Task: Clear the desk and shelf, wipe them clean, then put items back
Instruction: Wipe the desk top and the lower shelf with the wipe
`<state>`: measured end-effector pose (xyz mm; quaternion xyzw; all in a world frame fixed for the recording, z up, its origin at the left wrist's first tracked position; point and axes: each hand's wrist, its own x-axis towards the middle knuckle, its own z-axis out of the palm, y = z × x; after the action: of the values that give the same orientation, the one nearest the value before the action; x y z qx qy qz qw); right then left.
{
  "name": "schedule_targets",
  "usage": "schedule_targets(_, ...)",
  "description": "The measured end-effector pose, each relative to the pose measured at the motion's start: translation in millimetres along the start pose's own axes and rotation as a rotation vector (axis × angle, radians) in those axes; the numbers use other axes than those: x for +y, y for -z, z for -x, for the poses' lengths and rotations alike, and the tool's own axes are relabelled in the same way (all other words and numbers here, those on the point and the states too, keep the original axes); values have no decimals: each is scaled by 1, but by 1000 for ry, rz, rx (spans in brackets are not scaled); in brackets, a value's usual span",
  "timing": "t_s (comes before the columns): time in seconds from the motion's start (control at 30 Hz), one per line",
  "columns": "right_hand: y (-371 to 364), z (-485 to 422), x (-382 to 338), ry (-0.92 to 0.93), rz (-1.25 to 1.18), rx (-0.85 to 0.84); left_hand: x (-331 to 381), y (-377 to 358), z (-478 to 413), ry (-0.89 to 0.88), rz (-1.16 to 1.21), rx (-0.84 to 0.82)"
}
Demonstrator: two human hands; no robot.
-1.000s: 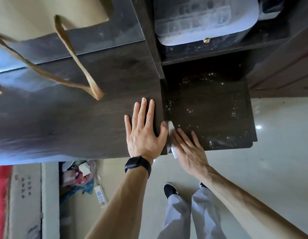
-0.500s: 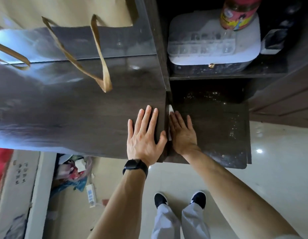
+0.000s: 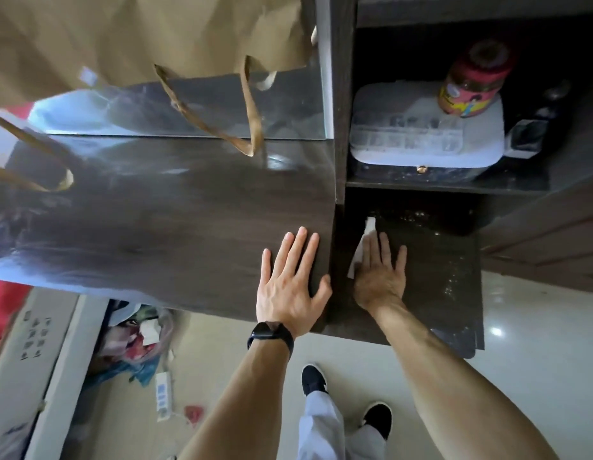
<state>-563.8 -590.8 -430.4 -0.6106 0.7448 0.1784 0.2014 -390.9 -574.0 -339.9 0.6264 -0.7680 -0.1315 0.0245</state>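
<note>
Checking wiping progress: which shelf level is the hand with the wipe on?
The lower shelf, bare and speckled with dust, under the right hand pressing the white wipe. The upper shelf carries a white box and jar.

— Where's your left hand point(image 3: 290, 287)?
— Flat, palm down, fingers together and pointing away, thumb out to the right.
— And your right hand point(image 3: 381, 273)?
— Also flat and palm down, fingers slightly spread, arm reaching forward.

floor point(image 3: 537, 376) – pale glossy tile, light glints | furniture – dark wood | clutter point(image 3: 135, 343) lower left
</note>
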Motion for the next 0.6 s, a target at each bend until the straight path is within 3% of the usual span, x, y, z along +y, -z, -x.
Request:
schedule_targets(0.17, -18, 20, 42, -131, -149, 83, -1, -1, -1, -10, -11, -9)
schedule_targets(0.43, -28, 6, 2, 413, 0, 108, -1, -1, -2, -9, -29, -22)
schedule_targets(0.6, -14, -19, -12, 314, -67, 124, 0, -2, -4, -1, -34, -12)
